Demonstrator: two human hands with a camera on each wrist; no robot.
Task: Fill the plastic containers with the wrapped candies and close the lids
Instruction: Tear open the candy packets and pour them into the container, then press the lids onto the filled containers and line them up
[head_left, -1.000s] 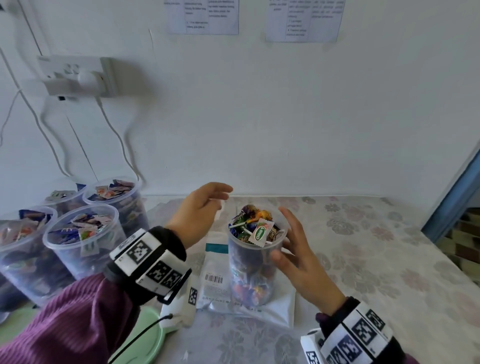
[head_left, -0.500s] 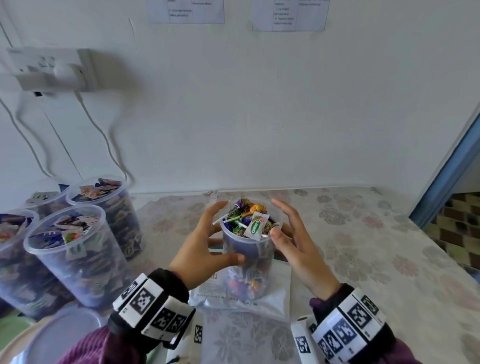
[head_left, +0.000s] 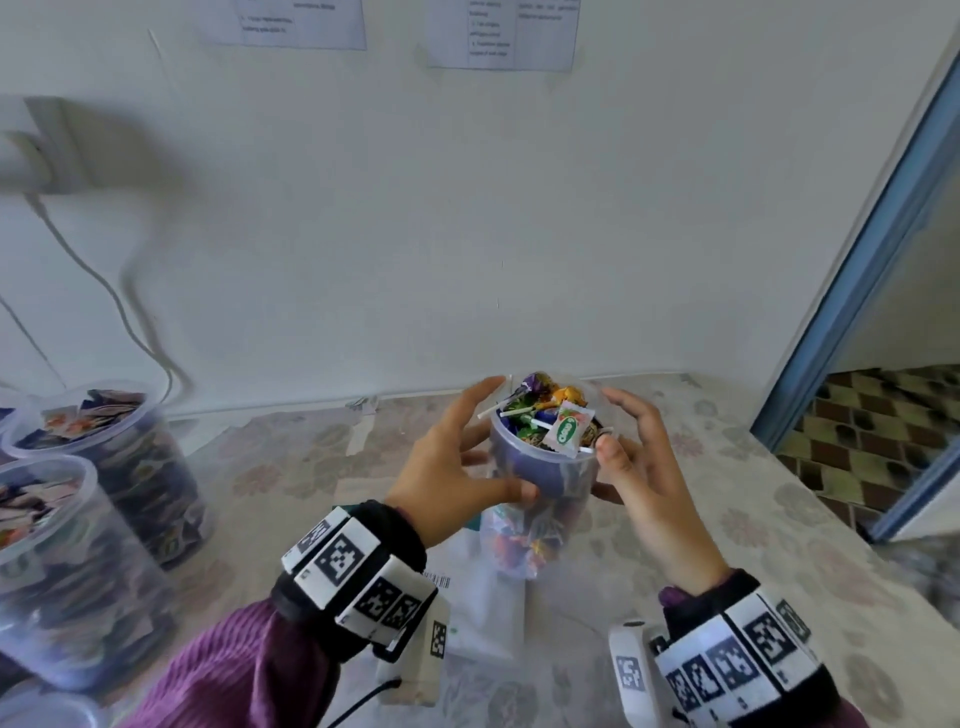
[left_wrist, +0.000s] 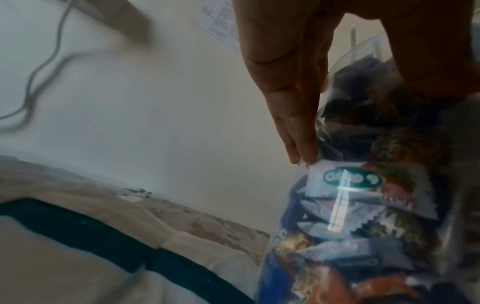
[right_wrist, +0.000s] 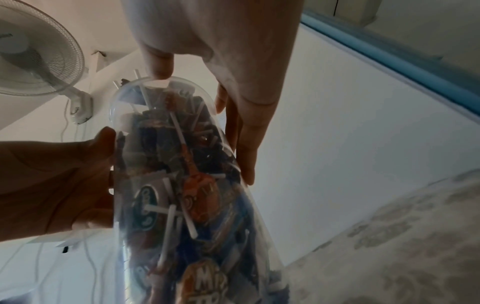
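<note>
A clear plastic container (head_left: 540, 483), packed with wrapped candies and lollipops (head_left: 550, 415) up past its rim and with no lid on it, is held between both hands over a white bag. My left hand (head_left: 462, 457) grips its left side, thumb across the front and fingers round the back. My right hand (head_left: 628, 447) holds the right side, with its thumb at the rim. In the left wrist view my fingers (left_wrist: 298, 102) lie along the container (left_wrist: 363, 205). The right wrist view shows the right hand's fingers (right_wrist: 241, 133) flat against the container's (right_wrist: 182, 185) far side.
Several filled open containers (head_left: 130, 467) stand at the far left of the flowered tablecloth (head_left: 779, 545). A white bag with a teal band (head_left: 483, 597) lies under the held container. The wall is close behind, with cables (head_left: 104, 291) at left and a blue door frame (head_left: 857, 260) at right.
My left hand came down from above the bag and closed round the container's left side. The right hand stayed on the right side. The container now looks raised a little.
</note>
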